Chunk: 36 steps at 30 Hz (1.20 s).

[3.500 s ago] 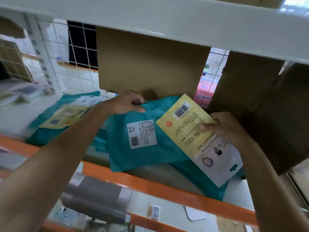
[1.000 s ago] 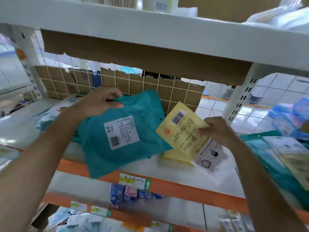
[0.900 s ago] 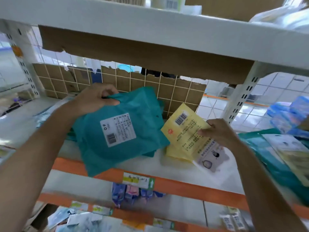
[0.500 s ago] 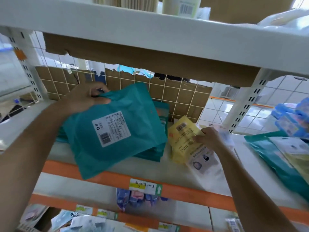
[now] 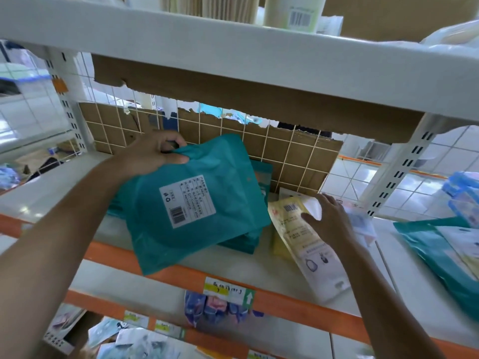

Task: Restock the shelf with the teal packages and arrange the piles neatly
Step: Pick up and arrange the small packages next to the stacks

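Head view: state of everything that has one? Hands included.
left hand, gripping the teal package's top corner
teal package, held tilted over the teal pile, label up
teal pile, flat on the shelf, mostly covered
right hand, holding the yellow packet's top end
yellow packet, slanted, lower end on the shelf beside the pile
cardboard backing, top edge torn

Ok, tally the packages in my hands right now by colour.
Teal package, gripped at its top edge by the left hand: 1
Yellow-and-white packet, pinched by the right hand: 1
Total: 2
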Motion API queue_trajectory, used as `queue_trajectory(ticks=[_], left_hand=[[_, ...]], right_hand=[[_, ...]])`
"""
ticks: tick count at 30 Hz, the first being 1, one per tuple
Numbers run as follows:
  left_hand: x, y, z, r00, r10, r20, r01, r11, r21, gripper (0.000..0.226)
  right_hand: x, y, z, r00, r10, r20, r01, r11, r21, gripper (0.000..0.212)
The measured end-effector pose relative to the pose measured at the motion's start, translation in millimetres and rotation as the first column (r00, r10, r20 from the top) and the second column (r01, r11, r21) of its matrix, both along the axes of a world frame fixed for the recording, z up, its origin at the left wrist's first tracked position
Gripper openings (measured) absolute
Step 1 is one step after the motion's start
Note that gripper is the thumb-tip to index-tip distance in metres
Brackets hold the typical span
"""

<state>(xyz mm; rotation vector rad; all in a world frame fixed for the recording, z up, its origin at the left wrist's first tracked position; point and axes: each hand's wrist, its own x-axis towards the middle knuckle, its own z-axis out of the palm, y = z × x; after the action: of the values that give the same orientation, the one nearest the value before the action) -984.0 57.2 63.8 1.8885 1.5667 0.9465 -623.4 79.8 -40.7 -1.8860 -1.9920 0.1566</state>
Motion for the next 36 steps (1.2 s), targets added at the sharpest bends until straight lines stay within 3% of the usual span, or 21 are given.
queue_trajectory(ticks=[5,16,21,25,31,36], left_hand=[[5.5,3.3,-8.9,0.999,-0.053,0.013,0.053,0.999,-0.008,0.012],[-61.8,24.4,-16.0,0.989,-0.147,0.028,0.147,0.989,-0.011,0.008],[-125.4,33.8,-18.8,0.989,-0.138,0.047,0.14,0.989,-0.051,0.012],[-165.4,36.1,-21.3,0.974,-0.199,0.106,0.208,0.975,-0.074,0.015],[-185.0,38.1,-18.0,0.963,-0.203,0.179,0.22,0.972,-0.08,0.013],[-190.8,43.1,-22.5,0.959,-0.226,0.17,0.241,0.968,-0.075,0.009]], right_hand=[[-15.7,-14.0,15.1,0.976,0.205,0.077,-0.203,0.978,-0.042,0.08],[-91.1,-25.6,35.4,0.977,0.205,0.059,-0.21,0.974,0.09,0.082],[-165.9,-28.5,42.0,0.97,0.235,-0.061,-0.226,0.966,0.127,0.085],[-233.0,-31.5,45.4,0.921,0.286,-0.264,-0.266,0.958,0.109,0.081],[-292.3,-32.3,50.4,0.838,0.3,-0.456,-0.33,0.944,0.015,0.102],[-299.6,-33.1,59.5,0.66,0.281,-0.697,-0.359,0.933,0.036,0.059]])
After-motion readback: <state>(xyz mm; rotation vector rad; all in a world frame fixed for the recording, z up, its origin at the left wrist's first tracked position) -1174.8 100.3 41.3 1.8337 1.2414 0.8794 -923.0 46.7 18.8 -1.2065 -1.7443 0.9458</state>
